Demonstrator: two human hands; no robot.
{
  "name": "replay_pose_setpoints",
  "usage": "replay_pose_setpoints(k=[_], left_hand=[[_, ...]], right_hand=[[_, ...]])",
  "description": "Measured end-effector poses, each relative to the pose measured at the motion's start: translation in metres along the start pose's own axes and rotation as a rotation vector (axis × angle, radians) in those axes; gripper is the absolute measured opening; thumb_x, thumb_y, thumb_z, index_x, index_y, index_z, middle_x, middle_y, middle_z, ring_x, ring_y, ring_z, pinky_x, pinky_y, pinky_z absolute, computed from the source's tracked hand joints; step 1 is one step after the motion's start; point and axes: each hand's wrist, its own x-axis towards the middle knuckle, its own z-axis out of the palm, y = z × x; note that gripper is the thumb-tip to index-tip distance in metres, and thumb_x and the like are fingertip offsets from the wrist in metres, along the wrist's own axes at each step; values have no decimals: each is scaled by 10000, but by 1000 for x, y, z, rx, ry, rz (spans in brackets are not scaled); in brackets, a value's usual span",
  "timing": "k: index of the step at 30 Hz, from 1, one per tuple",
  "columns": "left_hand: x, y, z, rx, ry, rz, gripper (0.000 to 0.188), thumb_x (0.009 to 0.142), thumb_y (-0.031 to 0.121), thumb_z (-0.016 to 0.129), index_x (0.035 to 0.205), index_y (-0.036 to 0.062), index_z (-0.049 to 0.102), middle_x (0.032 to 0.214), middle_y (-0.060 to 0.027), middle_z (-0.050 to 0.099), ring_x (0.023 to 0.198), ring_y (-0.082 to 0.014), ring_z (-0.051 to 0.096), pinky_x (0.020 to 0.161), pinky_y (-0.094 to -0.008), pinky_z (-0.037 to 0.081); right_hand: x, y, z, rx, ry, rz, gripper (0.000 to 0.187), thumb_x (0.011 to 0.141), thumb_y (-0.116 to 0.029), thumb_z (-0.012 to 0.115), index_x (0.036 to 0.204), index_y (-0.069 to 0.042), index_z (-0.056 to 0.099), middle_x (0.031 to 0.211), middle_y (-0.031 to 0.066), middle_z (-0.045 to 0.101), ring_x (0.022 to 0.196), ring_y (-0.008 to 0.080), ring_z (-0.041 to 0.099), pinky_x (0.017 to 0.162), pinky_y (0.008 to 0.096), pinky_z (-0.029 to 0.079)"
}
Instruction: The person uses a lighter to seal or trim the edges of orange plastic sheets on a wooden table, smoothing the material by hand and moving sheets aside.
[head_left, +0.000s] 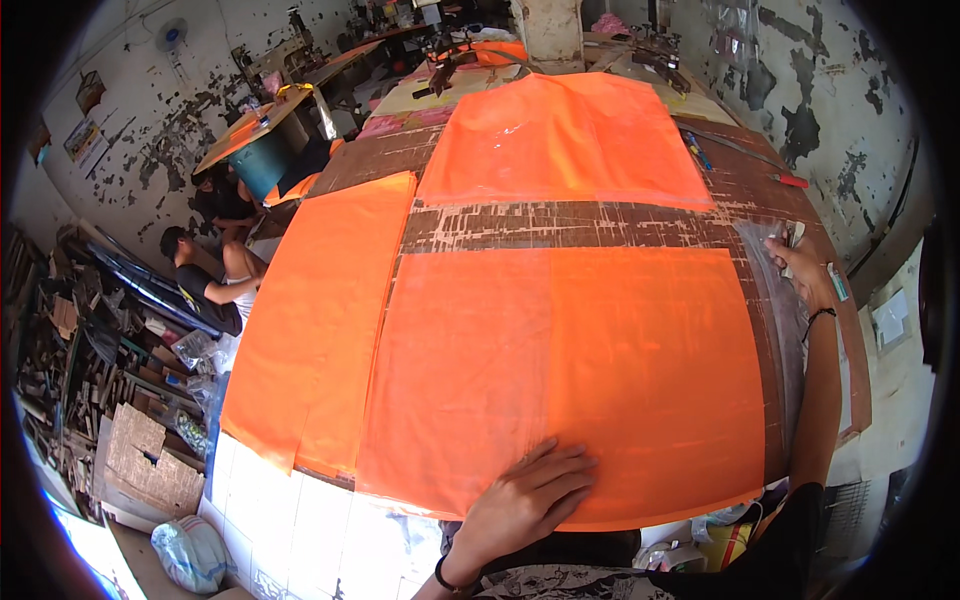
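A large orange sheet [650, 380] lies flat on the worn brown table in front of me. Its left part looks duller, as if under a clear film [455, 370]. My left hand [540, 490] rests palm down near the sheet's front edge, fingers stretched out. At the table's right side, beyond the sheet, my right hand [797, 265] is closed around a small pale thing [795, 235] whose kind I cannot make out. Beneath and beside that hand runs a strip of clear plastic [768, 270].
More orange sheets lie at the left [310, 310] and far side [570, 140] of the table. A red-handled tool [790, 181] and blue-handled tool [698, 150] are at the far right. Two people [215, 275] sit low at the left, near piled scraps [75, 340].
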Motion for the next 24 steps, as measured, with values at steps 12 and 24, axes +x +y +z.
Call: replay_pose_setpoints(k=[12,24], left_hand=[[-13,4,-10,9,27,30,190,874,138,610,1036,42,628,1068,-92,636,1097,-235,578,1056,-428,395],[31,69,-56,263,-59,368,256,714,55,707,955,138,681,938,-14,674,941,-192,638,940,-455,435]], right_hand=[[-14,-59,-53,-159,267,-159,343,801,-342,753,839,-98,514,661,-45,474,560,69,440,530,223,362],[-10,-39,-35,-207,253,-124,489,786,-512,714,926,-55,610,796,10,577,696,103,571,562,261,505]])
